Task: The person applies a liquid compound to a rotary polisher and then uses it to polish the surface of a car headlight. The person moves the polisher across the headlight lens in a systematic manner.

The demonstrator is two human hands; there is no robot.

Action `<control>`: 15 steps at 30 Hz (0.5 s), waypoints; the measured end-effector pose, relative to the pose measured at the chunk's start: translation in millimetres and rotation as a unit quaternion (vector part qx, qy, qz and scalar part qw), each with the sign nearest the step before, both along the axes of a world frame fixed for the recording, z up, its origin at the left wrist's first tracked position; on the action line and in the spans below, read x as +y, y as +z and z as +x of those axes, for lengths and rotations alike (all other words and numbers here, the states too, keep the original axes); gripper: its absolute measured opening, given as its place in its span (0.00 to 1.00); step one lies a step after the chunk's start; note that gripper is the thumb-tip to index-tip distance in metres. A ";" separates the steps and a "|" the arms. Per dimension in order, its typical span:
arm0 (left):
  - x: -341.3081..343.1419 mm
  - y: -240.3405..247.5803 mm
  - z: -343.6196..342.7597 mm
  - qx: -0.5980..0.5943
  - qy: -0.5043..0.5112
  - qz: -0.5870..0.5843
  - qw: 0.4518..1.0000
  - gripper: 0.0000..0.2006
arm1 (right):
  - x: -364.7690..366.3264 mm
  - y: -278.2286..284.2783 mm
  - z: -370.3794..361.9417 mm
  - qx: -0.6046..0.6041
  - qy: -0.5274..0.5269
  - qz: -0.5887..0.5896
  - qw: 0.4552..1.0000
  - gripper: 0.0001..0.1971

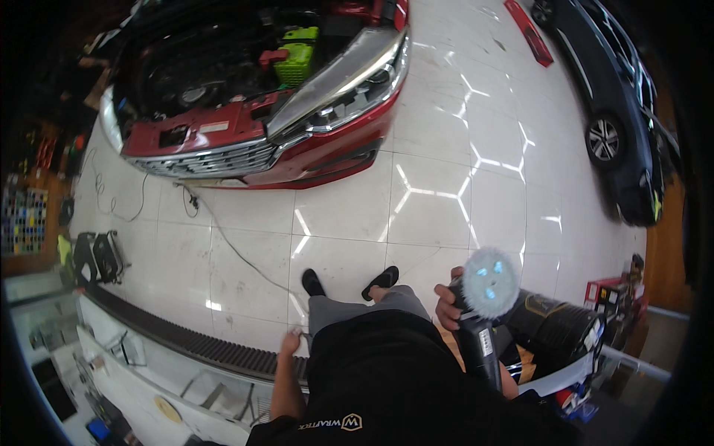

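A black handheld polisher (477,338) is turning its pad face up toward the head camera.
Its round, fluffy white pad (492,281) is carrying a few separate light-blue dabs (490,294); the body, bearing a pale label (486,342), is slanting back toward the person while the right hand (448,305) is holding it off the floor.

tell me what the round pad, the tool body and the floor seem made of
Round pad: likely wool or microfibre, matt and fluffy, judging by its fuzzy edge.
Tool body: probably black plastic, satin, going by its soft sheen; coated metal is possible.
Floor: seemingly glossy ceramic or stone tile, given its straight joints and bright light reflections.
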State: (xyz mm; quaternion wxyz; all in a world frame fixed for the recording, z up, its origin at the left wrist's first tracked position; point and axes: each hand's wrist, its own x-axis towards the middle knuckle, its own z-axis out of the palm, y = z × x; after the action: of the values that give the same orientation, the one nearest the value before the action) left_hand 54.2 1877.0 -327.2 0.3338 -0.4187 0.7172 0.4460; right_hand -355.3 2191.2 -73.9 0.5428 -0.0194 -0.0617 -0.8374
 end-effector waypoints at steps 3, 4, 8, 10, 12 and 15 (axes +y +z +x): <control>120.2 -31.8 79.6 -0.026 0.095 0.121 0.988 0.23 | 1.7 10.7 -19.2 -0.029 0.010 -0.083 0.996 0.34; 156.0 -36.6 87.7 -0.029 0.144 0.141 0.979 0.23 | 3.5 17.5 -24.6 -0.023 0.026 -0.079 0.996 0.32; 250.2 -49.6 73.0 -0.014 0.276 0.191 0.942 0.26 | 14.1 45.1 -22.7 0.023 0.044 0.017 0.999 0.30; 268.2 -57.3 65.1 -0.004 0.326 0.207 0.922 0.28 | 20.2 54.0 -11.0 0.017 0.065 0.101 0.993 0.30; 269.9 -61.3 65.7 0.017 0.384 0.206 0.900 0.30 | 20.2 57.8 -3.1 0.017 0.103 0.084 0.991 0.31; 239.1 -44.9 58.0 0.026 0.413 0.138 0.900 0.33 | 6.5 48.4 -1.3 0.005 0.192 0.046 0.980 0.33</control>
State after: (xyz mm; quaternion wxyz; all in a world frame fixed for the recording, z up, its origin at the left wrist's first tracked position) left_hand 112.2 2116.2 -372.1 0.1551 -0.6149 0.4201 0.6491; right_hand -356.6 2197.7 -25.5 0.6943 0.0139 -0.0226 -0.7192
